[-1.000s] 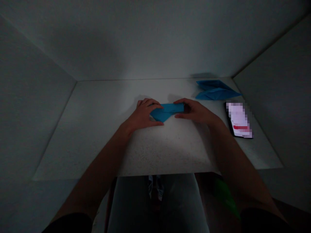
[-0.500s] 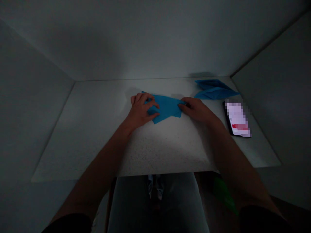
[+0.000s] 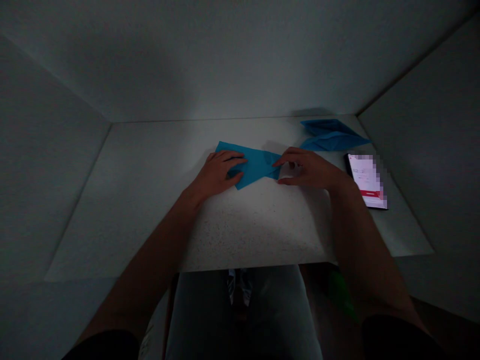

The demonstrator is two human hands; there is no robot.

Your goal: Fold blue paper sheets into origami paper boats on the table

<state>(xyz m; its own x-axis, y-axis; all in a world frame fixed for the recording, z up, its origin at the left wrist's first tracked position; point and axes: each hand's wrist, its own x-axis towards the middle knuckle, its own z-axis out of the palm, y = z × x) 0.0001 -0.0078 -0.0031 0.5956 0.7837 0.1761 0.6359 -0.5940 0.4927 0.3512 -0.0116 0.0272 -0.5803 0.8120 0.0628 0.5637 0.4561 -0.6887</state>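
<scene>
A folded sheet of blue paper (image 3: 255, 162) lies on the white desk (image 3: 255, 225) between my hands. My left hand (image 3: 221, 172) rests flat over its left part, fingers stretched out and apart. At the paper's right end is my right hand (image 3: 300, 167), its thumb and fingers spread, fingertips touching the folded edge. A small fold shows beside the right fingertips. Under the right palm, any part of the paper is hidden.
A folded blue paper shape (image 3: 333, 136) with pointed ends stands at the back right. In front of it lies a phone (image 3: 365, 175) with a lit, partly blurred screen. Pale walls (image 3: 232, 60) enclose the desk at the back and both sides.
My right hand has opened from a pinch on the paper's right corner, and its thumb has moved down to the lower edge. The left fingers have flattened and shifted slightly right.
</scene>
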